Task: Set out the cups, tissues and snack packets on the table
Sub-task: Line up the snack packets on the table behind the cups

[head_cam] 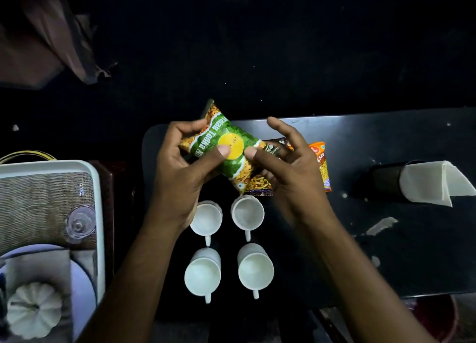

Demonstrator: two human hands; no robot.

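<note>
Above the dark table point(386, 252), my left hand point(180, 178) grips a green snack packet point(233, 162) with a yellow circle on it. My right hand point(288, 172) touches the packet's right side with its thumb, fingers spread. Under that hand lie a dark packet point(260, 185) and an orange packet point(322, 162) on the table. Several white cups stand in two rows below the hands, such as the near-left cup point(203, 273) and the far-right cup point(247, 212). White tissues point(435, 181) stick out of a black holder point(383, 179) at the right.
A white tray point(99, 214) at the left holds a woven mat, a clear glass point(79, 224), a plate point(85, 291) and a pale round object point(34, 309). Brown cloth point(46, 38) lies at the top left. A white scrap point(381, 225) rests on the table.
</note>
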